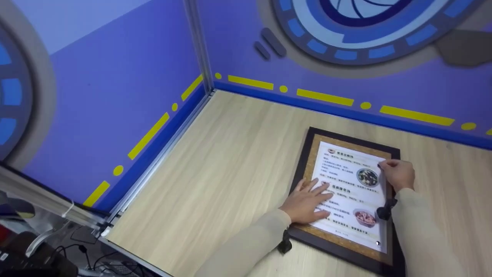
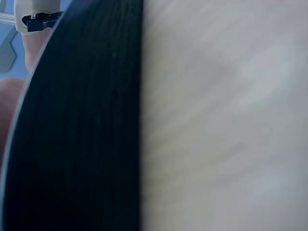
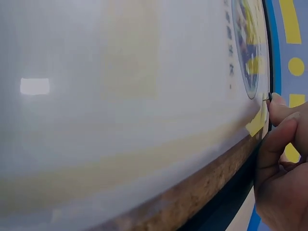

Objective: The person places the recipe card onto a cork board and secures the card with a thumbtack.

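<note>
A cork board (image 1: 338,240) in a black frame (image 1: 326,241) lies on the table. On it is a printed, glossy sheet (image 1: 346,200) with text and two food pictures. My left hand (image 1: 307,202) rests on the sheet's left side with its fingers spread, its thumb and palm near the board's left edge. My right hand (image 1: 400,174) is at the sheet's upper right edge, thumb and finger pinching a dark-headed pushpin (image 3: 269,97) whose thin metal needle points at the sheet. Another small pin (image 1: 378,242) sits at the sheet's lower right corner. The left wrist view shows mostly the black frame.
The wooden table (image 1: 215,173) stretches left of the board. Blue panels with yellow marks (image 1: 324,97) rise behind and at the left, joined by a metal corner post (image 1: 200,46). Cables and dark equipment (image 1: 34,250) stand below the table at the lower left.
</note>
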`<state>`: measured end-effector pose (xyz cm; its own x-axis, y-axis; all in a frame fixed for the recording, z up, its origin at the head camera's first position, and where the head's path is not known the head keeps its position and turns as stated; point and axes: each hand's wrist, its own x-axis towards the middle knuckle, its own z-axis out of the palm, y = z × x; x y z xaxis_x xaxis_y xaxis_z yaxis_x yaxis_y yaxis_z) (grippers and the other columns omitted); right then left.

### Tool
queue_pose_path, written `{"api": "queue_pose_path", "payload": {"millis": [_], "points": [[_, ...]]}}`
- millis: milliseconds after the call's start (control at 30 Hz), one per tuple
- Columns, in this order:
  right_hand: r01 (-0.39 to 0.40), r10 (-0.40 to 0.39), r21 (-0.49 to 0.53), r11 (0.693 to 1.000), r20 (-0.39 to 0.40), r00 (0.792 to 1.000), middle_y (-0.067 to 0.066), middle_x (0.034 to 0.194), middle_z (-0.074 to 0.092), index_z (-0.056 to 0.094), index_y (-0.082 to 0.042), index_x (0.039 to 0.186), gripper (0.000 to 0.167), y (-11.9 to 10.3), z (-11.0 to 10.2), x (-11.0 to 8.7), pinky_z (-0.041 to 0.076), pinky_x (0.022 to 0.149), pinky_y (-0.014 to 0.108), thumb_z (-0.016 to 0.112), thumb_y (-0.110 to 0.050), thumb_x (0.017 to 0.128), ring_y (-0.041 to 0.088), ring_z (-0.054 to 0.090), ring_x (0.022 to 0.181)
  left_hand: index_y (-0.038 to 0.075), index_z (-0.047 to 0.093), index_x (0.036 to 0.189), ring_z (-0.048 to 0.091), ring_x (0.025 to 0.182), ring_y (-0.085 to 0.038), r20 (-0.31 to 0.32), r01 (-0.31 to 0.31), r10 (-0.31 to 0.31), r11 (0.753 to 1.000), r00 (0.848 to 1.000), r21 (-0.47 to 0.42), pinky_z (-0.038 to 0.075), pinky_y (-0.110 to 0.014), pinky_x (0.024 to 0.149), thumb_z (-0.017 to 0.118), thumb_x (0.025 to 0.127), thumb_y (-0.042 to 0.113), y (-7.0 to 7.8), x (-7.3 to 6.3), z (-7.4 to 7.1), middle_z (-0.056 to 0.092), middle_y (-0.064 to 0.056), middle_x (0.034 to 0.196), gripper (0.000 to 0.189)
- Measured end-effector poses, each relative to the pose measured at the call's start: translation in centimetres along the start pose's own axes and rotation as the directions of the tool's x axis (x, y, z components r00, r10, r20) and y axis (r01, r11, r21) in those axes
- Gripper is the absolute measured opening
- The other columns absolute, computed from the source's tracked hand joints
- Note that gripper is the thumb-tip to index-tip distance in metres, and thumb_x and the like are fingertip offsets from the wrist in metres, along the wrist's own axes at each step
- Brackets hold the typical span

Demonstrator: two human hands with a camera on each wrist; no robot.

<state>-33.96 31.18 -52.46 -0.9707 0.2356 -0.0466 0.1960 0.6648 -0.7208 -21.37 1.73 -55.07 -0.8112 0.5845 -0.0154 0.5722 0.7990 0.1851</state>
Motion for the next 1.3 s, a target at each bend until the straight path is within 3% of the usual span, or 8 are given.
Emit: {"api": "queue_pose_path", "payload": {"millis": [100, 267, 400, 500, 600, 767, 1100, 1300], "points": [[0.069, -0.070, -0.017, 0.997, -0.004, 0.998, 0.028, 0.108, 0.067, 0.069, 0.012, 0.110, 0.034, -0.9, 0.8, 0.4, 0.046, 0.065, 0.025, 0.062, -0.018, 0.095, 0.031, 0.059, 0.092, 0.033, 0.033, 0.155, 0.006, 0.151, -0.019, -0.015, 0.001, -0.001, 1.000, 1.000, -0.029, 0.001, -0.047, 0.120, 0.038, 0.101, 0.060, -0.8, -0.5, -0.2, 0.014, 0.009, 0.164, 0.061], [0.153, -0.152, 0.012, 0.988, -0.029, 0.988, 0.030, 0.109, 0.067, 0.070, 0.013, 0.108, 0.031, -4.9, 2.9, 2.1, 0.050, 0.086, 0.043, 0.062, -0.012, 0.093, 0.040, 0.062, 0.102, 0.030, 0.036, 0.154, 0.008, 0.151, -0.022, -0.088, 0.040, -0.044, 0.998, 0.995, -0.039, 0.002, -0.050, 0.119, 0.041, 0.101, 0.057, -3.2, -1.2, -1.4, 0.018, 0.005, 0.164, 0.060], [0.109, -0.108, 0.041, 0.993, -0.013, 0.994, 0.026, 0.111, 0.068, 0.071, 0.008, 0.111, 0.029, -6.9, 4.0, 3.0, 0.050, 0.081, 0.037, 0.061, -0.014, 0.095, 0.034, 0.061, 0.102, 0.030, 0.037, 0.154, 0.006, 0.151, -0.022, -0.097, 0.078, -0.084, 0.995, 0.992, -0.058, 0.000, -0.049, 0.119, 0.042, 0.101, 0.056, -4.1, -1.6, -2.2, 0.018, 0.005, 0.164, 0.060], [0.021, -0.021, 0.021, 1.000, -0.009, 1.000, 0.022, 0.113, 0.068, 0.072, 0.005, 0.114, 0.029, -6.3, 4.0, 2.8, 0.046, 0.074, 0.029, 0.060, -0.015, 0.097, 0.029, 0.060, 0.100, 0.031, 0.036, 0.154, 0.005, 0.151, -0.022, -0.060, 0.072, -0.076, 0.995, 0.995, -0.067, -0.001, -0.049, 0.119, 0.042, 0.101, 0.057, -3.8, -1.7, -2.1, 0.016, 0.006, 0.164, 0.060], [-0.015, 0.015, 0.000, 1.000, -0.034, 0.999, 0.022, 0.112, 0.069, 0.072, 0.005, 0.115, 0.029, -4.9, 3.5, 2.2, 0.044, 0.072, 0.027, 0.059, -0.015, 0.098, 0.028, 0.060, 0.099, 0.031, 0.036, 0.155, 0.006, 0.151, -0.022, -0.038, 0.053, -0.055, 0.997, 0.998, -0.063, -0.001, -0.049, 0.119, 0.041, 0.101, 0.057, -3.0, -1.4, -1.7, 0.016, 0.006, 0.164, 0.060], [0.006, -0.005, 0.007, 1.000, -0.071, 0.997, 0.021, 0.110, 0.069, 0.073, 0.005, 0.111, 0.029, -3.2, 2.5, 1.4, 0.044, 0.072, 0.028, 0.058, -0.015, 0.097, 0.028, 0.058, 0.097, 0.031, 0.037, 0.154, 0.007, 0.151, -0.022, -0.042, 0.033, -0.036, 0.998, 0.998, -0.060, -0.001, -0.049, 0.119, 0.042, 0.101, 0.057, -1.9, -0.9, -1.1, 0.017, 0.006, 0.164, 0.059], [0.067, -0.066, 0.001, 0.998, -0.118, 0.991, 0.025, 0.109, 0.065, 0.073, 0.009, 0.106, 0.024, -0.7, 1.7, 0.8, 0.044, 0.086, 0.041, 0.061, -0.009, 0.096, 0.033, 0.056, 0.101, 0.030, 0.038, 0.154, 0.007, 0.151, -0.023, -0.040, -0.011, 0.008, 0.996, 0.999, -0.085, 0.001, -0.049, 0.119, 0.042, 0.101, 0.056, -0.7, -0.5, -0.4, 0.018, 0.005, 0.164, 0.059], [0.033, -0.036, -0.032, 0.999, -0.115, 0.993, 0.025, 0.110, 0.065, 0.074, 0.008, 0.105, 0.024, 0.7, 1.1, 0.1, 0.044, 0.088, 0.045, 0.061, -0.010, 0.096, 0.034, 0.057, 0.101, 0.030, 0.036, 0.155, 0.006, 0.151, -0.022, -0.009, -0.027, 0.026, 0.995, 1.000, -0.092, -0.001, -0.048, 0.119, 0.042, 0.101, 0.056, 0.2, -0.3, 0.1, 0.017, 0.006, 0.164, 0.059]]}}
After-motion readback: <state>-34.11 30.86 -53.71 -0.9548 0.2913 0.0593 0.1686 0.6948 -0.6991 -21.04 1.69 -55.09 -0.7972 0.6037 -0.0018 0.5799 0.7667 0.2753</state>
